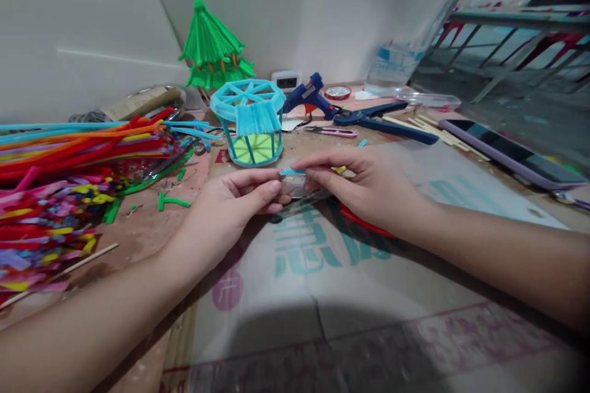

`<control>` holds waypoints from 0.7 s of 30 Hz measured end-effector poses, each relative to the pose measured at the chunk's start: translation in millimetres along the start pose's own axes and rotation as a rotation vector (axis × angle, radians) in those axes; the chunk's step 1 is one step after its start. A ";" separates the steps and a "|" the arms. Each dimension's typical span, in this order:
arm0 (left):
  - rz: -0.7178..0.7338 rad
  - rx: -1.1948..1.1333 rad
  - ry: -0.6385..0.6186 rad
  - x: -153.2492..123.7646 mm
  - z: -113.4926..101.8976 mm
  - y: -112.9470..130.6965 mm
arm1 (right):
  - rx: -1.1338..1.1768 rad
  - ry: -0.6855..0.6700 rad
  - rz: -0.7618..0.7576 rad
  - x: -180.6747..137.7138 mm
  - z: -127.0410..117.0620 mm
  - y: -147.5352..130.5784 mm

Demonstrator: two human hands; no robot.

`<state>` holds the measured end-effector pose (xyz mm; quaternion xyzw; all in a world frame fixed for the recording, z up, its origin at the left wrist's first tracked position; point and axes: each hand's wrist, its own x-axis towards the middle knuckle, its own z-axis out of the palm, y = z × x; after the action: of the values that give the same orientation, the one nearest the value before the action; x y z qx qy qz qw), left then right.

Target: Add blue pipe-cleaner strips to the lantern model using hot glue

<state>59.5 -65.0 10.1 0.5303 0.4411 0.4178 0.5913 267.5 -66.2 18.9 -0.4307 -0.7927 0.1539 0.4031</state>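
Note:
Over the printed plastic-covered board, my left hand [251, 192] and my right hand [364, 181] meet fingertip to fingertip. Between them stretches a short light-blue pipe cleaner piece [292, 172], each end pinched by thumb and forefinger. Red scissor-like handles [364, 221] lie on the board, partly hidden beneath my right hand. Just behind my fingers stands a small round blue frame [249, 98] built of pipe cleaners, with spokes on top, a fringe at the front and a yellow-green base. A bit of yellow [340, 170] shows behind my right fingers.
Bundles of coloured pipe cleaners [87, 141] and many cut pieces [50, 221] cover the left side. At the back stand a green pipe cleaner tree [212, 43], a blue glue gun [311, 96] and blue-handled pliers [382, 120]. A phone [511, 150] lies right, near wooden sticks [461, 138].

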 end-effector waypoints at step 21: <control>0.009 -0.016 -0.011 -1.2 1.1 0.1 | -0.113 -0.019 -0.127 -1.9 -0.1 -1.5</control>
<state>60.2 -66.5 10.4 0.5301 0.4321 0.4208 0.5960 267.3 -68.6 18.9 -0.4002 -0.8296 0.0871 0.3796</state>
